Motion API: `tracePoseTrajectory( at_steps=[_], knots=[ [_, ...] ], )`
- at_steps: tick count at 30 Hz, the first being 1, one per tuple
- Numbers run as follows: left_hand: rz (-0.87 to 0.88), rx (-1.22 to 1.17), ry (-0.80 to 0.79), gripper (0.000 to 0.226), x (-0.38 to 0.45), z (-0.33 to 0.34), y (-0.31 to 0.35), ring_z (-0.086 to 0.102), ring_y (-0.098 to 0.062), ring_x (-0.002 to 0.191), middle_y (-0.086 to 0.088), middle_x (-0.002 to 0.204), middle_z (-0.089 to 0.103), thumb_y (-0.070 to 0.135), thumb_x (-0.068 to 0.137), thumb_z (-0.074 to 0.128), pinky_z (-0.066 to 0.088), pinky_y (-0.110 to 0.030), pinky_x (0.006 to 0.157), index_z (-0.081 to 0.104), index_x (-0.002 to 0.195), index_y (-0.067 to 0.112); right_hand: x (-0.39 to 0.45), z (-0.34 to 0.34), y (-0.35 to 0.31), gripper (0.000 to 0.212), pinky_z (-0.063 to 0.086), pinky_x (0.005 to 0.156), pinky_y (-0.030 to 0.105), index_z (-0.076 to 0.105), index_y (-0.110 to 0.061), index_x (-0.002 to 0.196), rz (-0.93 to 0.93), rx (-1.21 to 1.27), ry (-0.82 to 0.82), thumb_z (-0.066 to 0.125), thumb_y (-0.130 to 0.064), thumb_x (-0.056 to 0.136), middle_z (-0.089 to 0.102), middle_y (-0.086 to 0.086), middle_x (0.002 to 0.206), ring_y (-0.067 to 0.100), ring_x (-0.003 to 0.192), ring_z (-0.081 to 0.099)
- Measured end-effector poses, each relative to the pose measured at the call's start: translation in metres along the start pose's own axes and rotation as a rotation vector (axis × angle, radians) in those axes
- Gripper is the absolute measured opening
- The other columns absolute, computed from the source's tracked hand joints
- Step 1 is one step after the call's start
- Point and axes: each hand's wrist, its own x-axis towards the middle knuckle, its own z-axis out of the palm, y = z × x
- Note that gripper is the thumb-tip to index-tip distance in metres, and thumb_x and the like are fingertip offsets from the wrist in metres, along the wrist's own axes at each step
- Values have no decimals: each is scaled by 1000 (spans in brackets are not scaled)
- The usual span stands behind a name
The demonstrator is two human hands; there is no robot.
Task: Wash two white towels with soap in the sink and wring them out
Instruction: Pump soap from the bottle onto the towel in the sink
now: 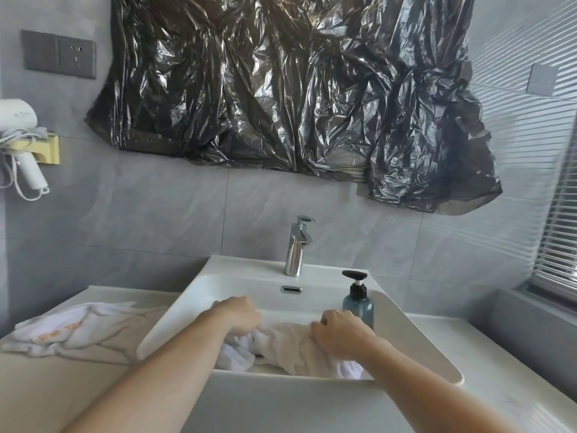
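Note:
A wet white towel lies bunched in the white sink, stretched between my hands. My left hand grips its left end with curled fingers. My right hand grips its right end the same way. A second white towel lies crumpled on the counter left of the sink. A blue soap bottle with a black pump stands on the sink's right rim, just behind my right hand. The chrome faucet stands at the back of the sink, with no water seen running.
Black plastic sheeting covers the wall above the sink. A white hair dryer hangs on a holder at the left wall. A window with blinds is at the right. Pale counter extends both sides of the sink.

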Motion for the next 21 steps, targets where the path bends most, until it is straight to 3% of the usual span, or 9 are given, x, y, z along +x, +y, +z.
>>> tracePoseTrajectory(
  at_steps=[2, 5, 8, 10, 12, 14, 17, 21],
  knots=[
    [45, 7, 96, 22, 4, -1, 2, 62, -26, 102, 3, 113, 73, 28, 92, 46, 45, -33, 88, 67, 100, 28, 3, 4, 5, 32, 50, 84, 37, 63, -15, 111, -12, -71, 70, 36, -31, 103, 66, 11, 117, 34, 110, 62],
    [67, -180, 273, 22, 9, -6, 4, 61, -25, 99, 8, 103, 67, 27, 92, 43, 43, -34, 82, 65, 95, 26, 6, -2, 5, 30, 46, 74, 34, 66, -26, 118, -38, -60, 240, 41, -35, 103, 72, 4, 112, 30, 103, 67],
    [32, -194, 213, 30, 8, -3, 4, 59, -27, 87, 1, 86, 63, 42, 85, 36, 40, -34, 72, 55, 76, 20, 6, -16, 9, 19, 49, 72, 30, 69, -37, 109, -52, 133, 550, 55, -43, 97, 70, -15, 104, 15, 94, 69],
    [-14, -111, 111, 37, 4, 1, 5, 59, -27, 91, -2, 94, 65, 51, 90, 39, 43, -36, 79, 60, 84, 21, 9, -25, 13, 10, 48, 70, 31, 67, -35, 100, -38, 362, 884, 65, -42, 93, 62, -15, 98, 11, 86, 63],
    [-43, -81, 67, 36, 6, 3, 7, 62, -30, 99, -6, 106, 67, 49, 89, 46, 44, -37, 82, 65, 99, 20, 21, -29, 22, 24, 48, 84, 38, 61, -30, 109, 94, 609, 1052, 70, -43, 91, 58, -10, 107, 17, 99, 58],
    [5, -181, 88, 24, 12, 3, 9, 64, -32, 97, -7, 99, 69, 40, 87, 52, 41, -34, 75, 62, 85, 19, 39, -28, 34, 48, 46, 99, 44, 58, -25, 120, 329, 876, 871, 64, -60, 88, 60, -3, 117, 25, 112, 57],
    [128, -401, 148, 40, 18, 4, 11, 49, -24, 74, 0, 70, 52, 33, 99, 55, 33, -35, 67, 43, 63, 20, 46, -18, 42, 61, 50, 89, 38, 72, -35, 110, 428, 971, 385, 38, -80, 87, 69, -1, 96, 24, 90, 64],
    [160, -456, 196, 45, 22, 6, 13, 37, -19, 68, 4, 65, 39, 31, 107, 49, 26, -37, 64, 33, 65, 23, 40, -24, 41, 50, 45, 71, 30, 77, -43, 96, 291, 1007, 280, 34, -68, 99, 72, 0, 84, 20, 84, 66]
  ],
)
